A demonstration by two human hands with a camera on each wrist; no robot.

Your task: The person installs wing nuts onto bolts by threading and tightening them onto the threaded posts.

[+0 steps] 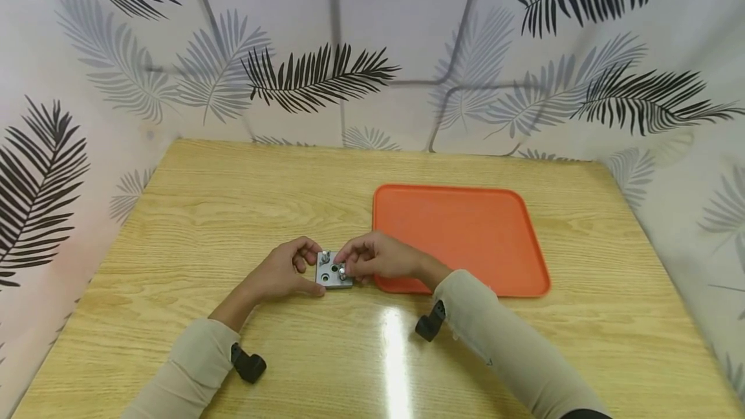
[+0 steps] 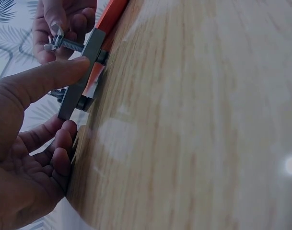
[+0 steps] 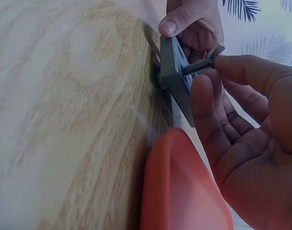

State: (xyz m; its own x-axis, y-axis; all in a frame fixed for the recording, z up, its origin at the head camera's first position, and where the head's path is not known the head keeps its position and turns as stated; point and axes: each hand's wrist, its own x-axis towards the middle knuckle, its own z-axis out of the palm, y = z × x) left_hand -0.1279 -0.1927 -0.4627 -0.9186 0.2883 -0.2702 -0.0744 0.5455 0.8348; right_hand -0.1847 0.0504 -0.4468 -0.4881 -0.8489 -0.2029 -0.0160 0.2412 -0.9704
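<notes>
A small grey metal plate (image 1: 340, 283) with round holes stands slightly raised over the table, bolt heads showing beneath it in the left wrist view. Two threaded bolts (image 2: 73, 45) stick up through the plate, each with a wing nut at its upper part. My left hand (image 1: 280, 274) grips the plate by its edges, thumb along the near side and fingers at the far left corner. With thumb and forefinger, my right hand (image 1: 381, 256) pinches the wing nut (image 3: 216, 50) on the right-hand bolt. The other wing nut (image 1: 324, 255) sits near the far left corner, untouched.
An orange-red tray (image 1: 460, 225) lies on the wooden table (image 1: 244, 180) just right of the plate, and my right forearm reaches over its near left corner. A leaf-patterned cloth (image 1: 407, 115) hangs behind the table's far edge.
</notes>
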